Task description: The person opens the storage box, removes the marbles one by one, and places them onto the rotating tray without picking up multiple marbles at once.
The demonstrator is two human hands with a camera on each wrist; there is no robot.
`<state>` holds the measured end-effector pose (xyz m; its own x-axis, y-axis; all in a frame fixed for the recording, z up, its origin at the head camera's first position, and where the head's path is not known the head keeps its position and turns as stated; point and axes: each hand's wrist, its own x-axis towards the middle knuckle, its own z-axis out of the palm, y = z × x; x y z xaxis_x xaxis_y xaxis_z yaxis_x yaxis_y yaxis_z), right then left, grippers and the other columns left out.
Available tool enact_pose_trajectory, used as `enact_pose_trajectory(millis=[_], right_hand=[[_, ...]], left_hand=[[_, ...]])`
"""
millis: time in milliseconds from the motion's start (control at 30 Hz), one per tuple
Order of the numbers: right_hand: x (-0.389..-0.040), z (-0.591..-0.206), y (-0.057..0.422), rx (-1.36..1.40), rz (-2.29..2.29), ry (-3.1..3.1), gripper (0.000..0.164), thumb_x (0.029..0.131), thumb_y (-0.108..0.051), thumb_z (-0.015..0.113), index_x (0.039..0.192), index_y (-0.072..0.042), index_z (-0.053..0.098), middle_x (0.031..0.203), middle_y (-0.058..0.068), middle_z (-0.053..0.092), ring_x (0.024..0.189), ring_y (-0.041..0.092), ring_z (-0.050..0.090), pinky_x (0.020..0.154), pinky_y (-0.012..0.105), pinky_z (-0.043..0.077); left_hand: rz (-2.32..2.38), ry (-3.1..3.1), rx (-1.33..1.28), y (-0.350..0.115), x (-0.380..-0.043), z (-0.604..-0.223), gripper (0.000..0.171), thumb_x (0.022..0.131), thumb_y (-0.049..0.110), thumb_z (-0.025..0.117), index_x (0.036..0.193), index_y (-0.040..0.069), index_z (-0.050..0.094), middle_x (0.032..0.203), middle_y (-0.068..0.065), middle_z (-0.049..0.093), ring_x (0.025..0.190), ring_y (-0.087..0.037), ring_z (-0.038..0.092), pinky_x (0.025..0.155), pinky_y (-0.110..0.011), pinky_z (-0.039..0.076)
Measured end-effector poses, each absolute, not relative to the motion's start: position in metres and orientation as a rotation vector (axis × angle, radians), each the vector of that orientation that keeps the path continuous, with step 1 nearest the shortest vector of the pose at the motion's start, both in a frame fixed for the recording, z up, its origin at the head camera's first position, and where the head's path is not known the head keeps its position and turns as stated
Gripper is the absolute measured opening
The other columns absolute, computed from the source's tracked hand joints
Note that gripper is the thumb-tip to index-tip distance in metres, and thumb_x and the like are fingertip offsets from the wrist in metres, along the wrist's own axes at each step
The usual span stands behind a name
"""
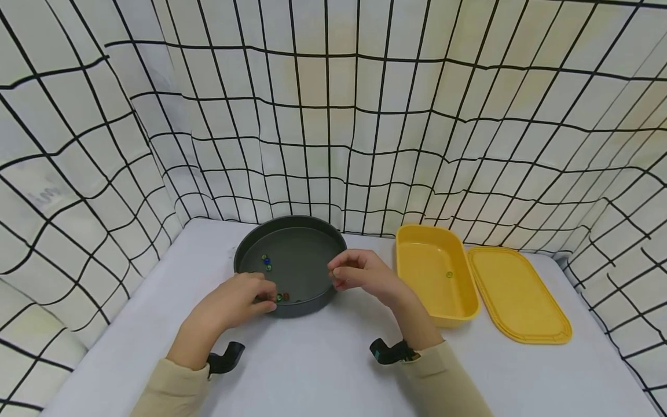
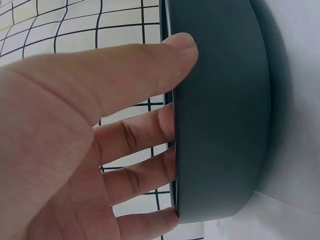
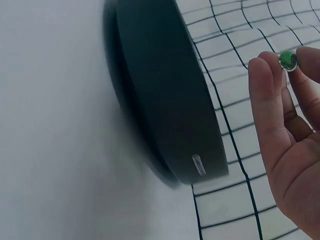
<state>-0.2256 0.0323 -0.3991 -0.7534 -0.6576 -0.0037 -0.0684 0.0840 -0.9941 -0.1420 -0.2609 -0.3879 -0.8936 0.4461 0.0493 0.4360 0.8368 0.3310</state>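
A round dark grey pan [image 1: 307, 249] stands on the white table, with several small marbles [image 1: 267, 262] in green, blue and red on its floor. At the pan's near left rim, my left hand [image 1: 234, 298] holds the wall. In the left wrist view its thumb [image 2: 165, 62] lies outside the wall and the other fingers reach over inside. My right hand [image 1: 367, 275] is raised by the pan's right rim. Between thumb and fingertips it pinches a clear green marble [image 3: 288, 60], best seen in the right wrist view.
Right of the pan stands a yellow plastic box [image 1: 411, 237] with one marble [image 1: 449, 274] in it. A yellow lid [image 1: 521, 295] lies flat beside the box. Behind and at both sides rise white walls with a black grid net [image 1: 356, 107].
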Motion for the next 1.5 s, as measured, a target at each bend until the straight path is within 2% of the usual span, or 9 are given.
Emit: enact_pose_trajectory(millis=[100, 200, 400, 700, 833, 1067, 1300, 1500], right_hand=[[-0.225, -0.402, 0.017, -0.747, -1.667, 1.923, 0.024, 0.097, -0.008, 0.062, 0.116, 0.007, 0.063, 0.099, 0.013, 0.067, 0.085, 0.021, 0.066, 0.082, 0.037, 0.058], [-0.223, -0.404, 0.004, -0.760, -1.645, 1.922, 0.025, 0.096, -0.009, 0.063, 0.116, 0.007, 0.063, 0.099, 0.015, 0.066, 0.084, 0.020, 0.066, 0.081, 0.038, 0.058], [-0.222, -0.407, -0.015, -0.813, -1.610, 1.942, 0.018, 0.096, -0.010, 0.063, 0.110, 0.000, 0.067, 0.097, 0.009, 0.067, 0.086, 0.023, 0.066, 0.080, 0.036, 0.059], [-0.224, -0.414, -0.031, -0.768, -1.566, 1.971, 0.022, 0.094, -0.006, 0.064, 0.112, 0.006, 0.066, 0.102, 0.020, 0.068, 0.084, 0.019, 0.067, 0.078, 0.034, 0.058], [-0.226, -0.414, -0.033, -0.771, -1.518, 2.018, 0.021, 0.093, -0.005, 0.064, 0.111, 0.005, 0.068, 0.097, 0.015, 0.069, 0.083, 0.019, 0.068, 0.077, 0.033, 0.058], [-0.228, -0.413, -0.039, -0.815, -1.271, 2.235, 0.016, 0.091, -0.011, 0.068, 0.105, -0.004, 0.073, 0.087, -0.005, 0.070, 0.076, 0.009, 0.065, 0.070, 0.025, 0.054], [-0.230, -0.410, -0.046, -0.759, -1.166, 2.306, 0.004, 0.087, -0.012, 0.074, 0.091, -0.013, 0.074, 0.079, -0.005, 0.070, 0.070, 0.009, 0.063, 0.064, 0.025, 0.050], [-0.230, -0.408, -0.049, -0.759, -1.063, 2.342, 0.006, 0.083, -0.012, 0.078, 0.083, -0.016, 0.073, 0.075, -0.005, 0.069, 0.068, 0.009, 0.061, 0.063, 0.024, 0.048]], left_hand=[[0.526, 2.987, 0.721, -0.261, -0.142, -0.387, 0.014, 0.087, 0.021, 0.077, 0.082, 0.028, 0.066, 0.080, 0.014, 0.054, 0.070, -0.003, 0.046, 0.066, -0.028, 0.043], [0.530, 2.989, 0.729, -0.261, -0.142, -0.388, 0.015, 0.087, 0.021, 0.077, 0.081, 0.029, 0.066, 0.079, 0.014, 0.054, 0.071, -0.003, 0.048, 0.066, -0.028, 0.044], [0.530, 2.989, 0.731, -0.261, -0.143, -0.389, 0.016, 0.087, 0.020, 0.077, 0.081, 0.030, 0.065, 0.079, 0.014, 0.053, 0.071, -0.004, 0.047, 0.066, -0.028, 0.042], [0.526, 2.983, 0.704, -0.262, -0.142, -0.389, 0.014, 0.087, 0.021, 0.077, 0.082, 0.029, 0.067, 0.080, 0.014, 0.054, 0.070, -0.003, 0.047, 0.066, -0.027, 0.043], [0.530, 2.985, 0.714, -0.263, -0.142, -0.389, 0.014, 0.087, 0.021, 0.077, 0.082, 0.029, 0.066, 0.080, 0.014, 0.054, 0.070, -0.003, 0.047, 0.065, -0.027, 0.043], [0.537, 2.980, 0.704, -0.262, -0.141, -0.387, 0.015, 0.088, 0.022, 0.076, 0.081, 0.030, 0.065, 0.079, 0.014, 0.053, 0.070, -0.003, 0.046, 0.065, -0.027, 0.042], [0.536, 2.978, 0.698, -0.261, -0.140, -0.386, 0.015, 0.088, 0.022, 0.076, 0.081, 0.029, 0.065, 0.080, 0.014, 0.054, 0.071, -0.004, 0.047, 0.066, -0.028, 0.042], [0.536, 2.981, 0.714, -0.260, -0.142, -0.387, 0.015, 0.087, 0.022, 0.077, 0.081, 0.029, 0.065, 0.080, 0.014, 0.054, 0.071, -0.004, 0.047, 0.066, -0.028, 0.042]])
